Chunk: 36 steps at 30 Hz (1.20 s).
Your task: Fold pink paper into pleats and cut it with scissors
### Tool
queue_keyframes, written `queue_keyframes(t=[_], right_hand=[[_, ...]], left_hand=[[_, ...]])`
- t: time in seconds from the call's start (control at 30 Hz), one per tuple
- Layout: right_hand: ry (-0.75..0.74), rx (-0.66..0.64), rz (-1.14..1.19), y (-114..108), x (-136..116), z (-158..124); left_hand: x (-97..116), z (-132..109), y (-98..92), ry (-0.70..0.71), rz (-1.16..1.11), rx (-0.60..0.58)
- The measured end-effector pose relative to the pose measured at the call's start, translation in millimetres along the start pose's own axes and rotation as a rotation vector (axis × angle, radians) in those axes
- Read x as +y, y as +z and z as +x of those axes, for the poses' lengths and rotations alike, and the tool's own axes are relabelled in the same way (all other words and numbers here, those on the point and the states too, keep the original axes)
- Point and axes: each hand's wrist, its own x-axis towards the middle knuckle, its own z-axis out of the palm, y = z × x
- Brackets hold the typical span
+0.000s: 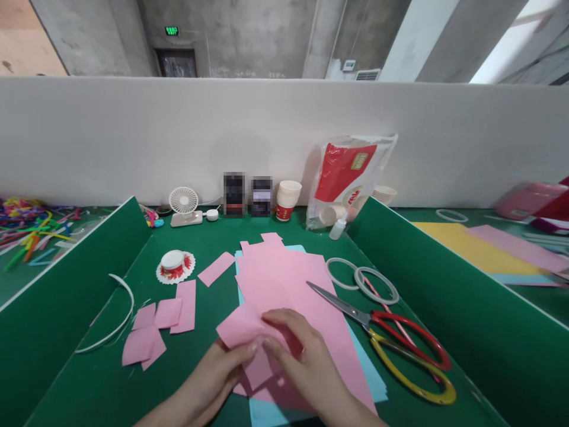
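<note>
While pinching paper [237,327] with left hand [227,365] and right hand [306,350], seemingly to steady its bend, has scissors [365,320] lying at their three o'clock, presumably for easy reach.

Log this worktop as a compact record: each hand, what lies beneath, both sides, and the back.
left hand: thumb on a bent pink paper piece
right hand: thumb and fingers on the same piece
beneath: larger pink paper sheets over light-blue paper sheets
right side: metal scissors with red and yellow handles
left side: small pink paper rectangles
back: round white fan, red-and-white paper cups
</note>
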Motion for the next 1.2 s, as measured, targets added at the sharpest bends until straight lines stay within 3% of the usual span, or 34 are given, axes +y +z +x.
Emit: queue_keyframes(t=[0.17, 0.23, 0.4, 0.43, 0.53, 0.63, 1.2], right_hand=[[0.004, 0.008, -0.003, -0.9, -3.0, 0.2], [-0.020, 0.013, -0.030, -1.5, -3.0, 0.8], [-0.041, -0.016, -0.101, -1.5, -3.4, 2.8], [-0.043, -0.032, -0.106, -1.2, -3.6, 2.8], [-0.080, -0.102, -0.118, -0.1, -3.9, 2.2], [-0.129, -0.166, -0.142, 1.3, -3.3, 1.0], [-0.203, -0.185, -0.215, 11.0, 1.6, -2.3]], left_hand=[[1.1, 0.6, 1.9, 0.023, 0.098, -0.007], [0.7, 2.6, -1.3, 0.098, 0.213, 0.040], [3.0, 6.7, -17.1, 0.632, 0.722, 0.496], [4.3, 6.5, -19.1, 0.703, 0.861, 0.470], [7.7, 5.1, -20.0, 0.793, 1.239, 0.177], [8.5, 4.1, -16.6, 0.788, 1.398, 0.033], [1.2, 1.4, -7.1, 0.769, 1.579, 0.056]])
